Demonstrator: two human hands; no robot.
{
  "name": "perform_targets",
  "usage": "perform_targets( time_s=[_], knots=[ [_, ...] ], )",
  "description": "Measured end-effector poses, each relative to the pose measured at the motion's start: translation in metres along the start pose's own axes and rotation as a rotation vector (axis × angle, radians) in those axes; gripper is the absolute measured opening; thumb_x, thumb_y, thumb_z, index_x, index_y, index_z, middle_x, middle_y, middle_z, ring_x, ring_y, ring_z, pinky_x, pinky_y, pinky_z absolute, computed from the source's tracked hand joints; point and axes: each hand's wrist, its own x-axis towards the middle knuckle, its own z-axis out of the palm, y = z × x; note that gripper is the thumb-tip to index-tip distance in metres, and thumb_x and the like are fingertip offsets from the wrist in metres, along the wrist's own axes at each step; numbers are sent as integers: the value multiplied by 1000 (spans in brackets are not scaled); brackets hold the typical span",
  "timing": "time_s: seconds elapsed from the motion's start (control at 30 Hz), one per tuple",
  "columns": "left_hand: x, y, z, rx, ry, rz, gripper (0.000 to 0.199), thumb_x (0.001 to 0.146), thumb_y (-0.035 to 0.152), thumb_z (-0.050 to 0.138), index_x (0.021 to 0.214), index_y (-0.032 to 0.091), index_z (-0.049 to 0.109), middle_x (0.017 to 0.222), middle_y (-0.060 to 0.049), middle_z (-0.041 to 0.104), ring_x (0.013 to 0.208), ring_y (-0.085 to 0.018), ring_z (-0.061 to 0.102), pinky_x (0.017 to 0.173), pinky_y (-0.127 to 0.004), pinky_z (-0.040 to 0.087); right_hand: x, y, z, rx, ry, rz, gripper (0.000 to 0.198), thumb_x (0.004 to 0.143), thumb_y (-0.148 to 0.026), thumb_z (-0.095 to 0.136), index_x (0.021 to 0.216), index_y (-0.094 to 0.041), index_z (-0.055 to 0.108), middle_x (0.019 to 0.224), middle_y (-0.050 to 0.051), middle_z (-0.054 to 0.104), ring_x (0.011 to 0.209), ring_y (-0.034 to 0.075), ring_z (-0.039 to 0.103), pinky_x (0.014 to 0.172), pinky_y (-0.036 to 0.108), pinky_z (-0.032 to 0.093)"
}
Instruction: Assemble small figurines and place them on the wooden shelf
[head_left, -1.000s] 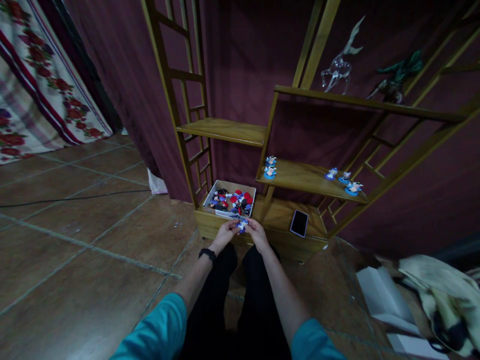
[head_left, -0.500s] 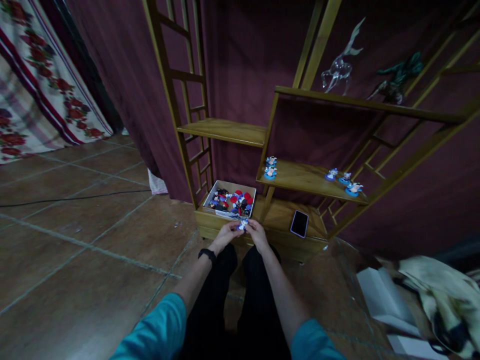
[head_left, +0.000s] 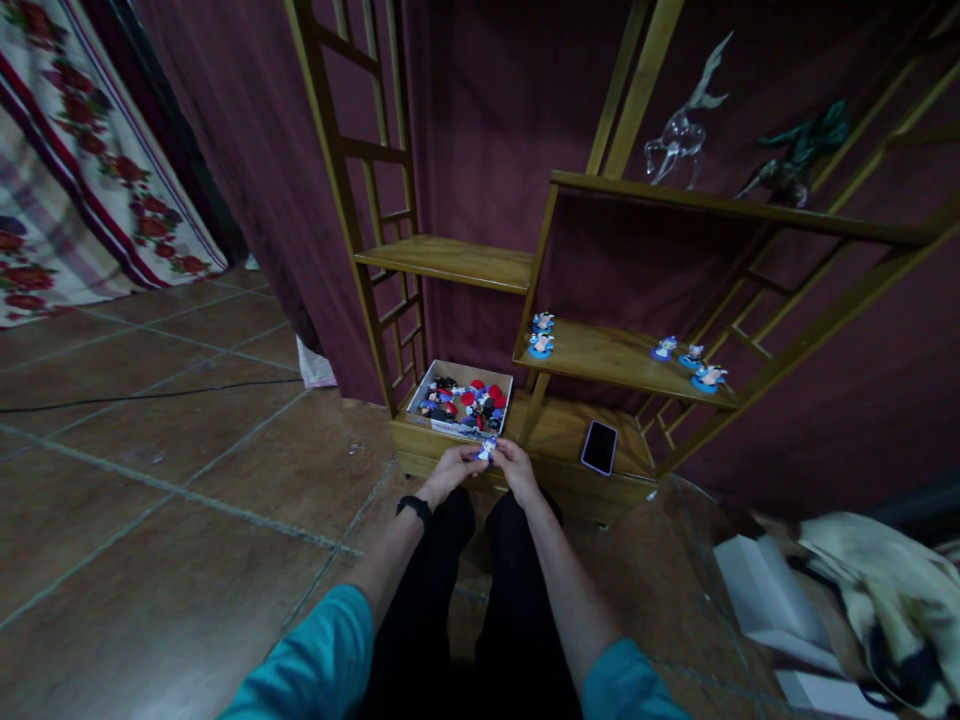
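A small white and purple figurine (head_left: 487, 450) is held between my two hands, just in front of the cardboard box. My left hand (head_left: 453, 471) pinches it from the left side, with a dark band on that wrist. From the right, the fingers of my right hand (head_left: 516, 469) close on the same figurine. Right behind my hands, the open box (head_left: 417, 407) holds a jumble of small figures with red, black, blue and white parts. On the shelf to the right stand several similar figurines, among them a purple one (head_left: 664, 348) and a blue-based one (head_left: 541, 345).
A wooden shelf unit (head_left: 450, 262) rises ahead against a dark red curtain. A phone (head_left: 599, 447) lies on its lowest board, right of the box. A clear glass deer (head_left: 679, 140) and a dark green statue (head_left: 802, 155) stand higher up. White boxes (head_left: 772, 590) lie at the right.
Both hands stay almost in place around the figurine, which seems turned or tilted very slightly. Nothing else has visibly moved.
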Motion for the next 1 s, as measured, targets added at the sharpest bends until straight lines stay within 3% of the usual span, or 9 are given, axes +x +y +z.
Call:
perform_targets(
  time_s=[0.37, 0.7, 1.0],
  knots=[
    [2, -4, 1, -38, 31, 32, 49, 51, 25, 77, 95, 11, 63, 71, -3, 65, 60, -11, 55, 58, -24, 42, -1, -1, 0, 24, -35, -4, 39, 59, -29, 68, 96, -20, 62, 90, 3, 68, 83, 18, 61, 83, 35, 44],
    [3, -9, 0, -101, 67, 72, 52, 47, 16, 78, 95, 13, 58, 71, 0, 63, 65, -11, 57, 70, -27, 44, -5, -12, 4, 6, -36, 2, 36, 57, -25, 68, 92, -21, 62, 90, 3, 67, 83, 19, 61, 83, 36, 44],
    [0, -12, -3, -99, 132, 71, 53, 50, 13, 76, 99, 12, 57, 61, 2, 61, 58, -11, 56, 65, -27, 43, -4, -7, 5, -46, -64, -16, 33, 59, -26, 67, 91, -20, 60, 90, 4, 66, 83, 19, 61, 80, 34, 45]
  ],
)
